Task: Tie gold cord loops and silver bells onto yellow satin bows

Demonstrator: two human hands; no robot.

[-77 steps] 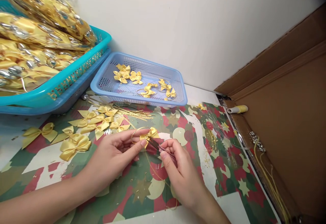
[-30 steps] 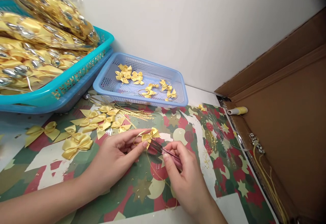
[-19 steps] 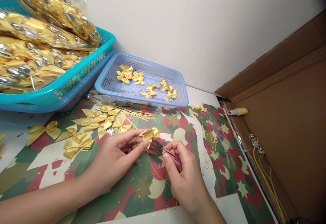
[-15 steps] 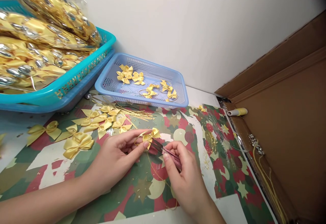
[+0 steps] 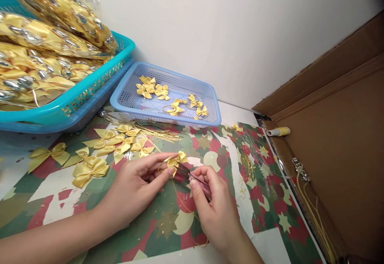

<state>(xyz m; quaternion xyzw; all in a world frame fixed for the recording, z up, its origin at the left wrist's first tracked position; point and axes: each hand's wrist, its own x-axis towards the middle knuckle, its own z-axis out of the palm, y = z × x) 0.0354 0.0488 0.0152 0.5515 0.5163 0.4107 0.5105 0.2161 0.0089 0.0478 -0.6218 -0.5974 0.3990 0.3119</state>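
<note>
My left hand (image 5: pixel 141 184) pinches a small gold ribbon bow (image 5: pixel 177 159) between thumb and fingers, with a loop of gold cord (image 5: pixel 163 165) around it. Closed around a pair of small pink-handled thread snips (image 5: pixel 201 184) is my right hand (image 5: pixel 214 204). The dark blades point left and touch or nearly touch the bow's lower edge; the exact contact is too small to tell. A thin gold cord tail hangs from the bow down toward my right wrist. Loose gold bows (image 5: pixel 120 142) and a bundle of cut gold cords (image 5: pixel 150 130) lie beyond my left hand.
A blue basket (image 5: pixel 120 102) at the back holds several finished-looking bows. To its left, a turquoise basket (image 5: pixel 90 86) is piled with bagged gold bows (image 5: pixel 45 44). Patterned paper (image 5: pixel 168 224) covers the table. A cardboard box (image 5: pixel 336 136) stands at right, by a yellow-and-white tube (image 5: pixel 279 131).
The snips and my right hand have shifted slightly left, closer to the bow. My left hand keeps its pinch on the bow. The whole view has drifted slightly.
</note>
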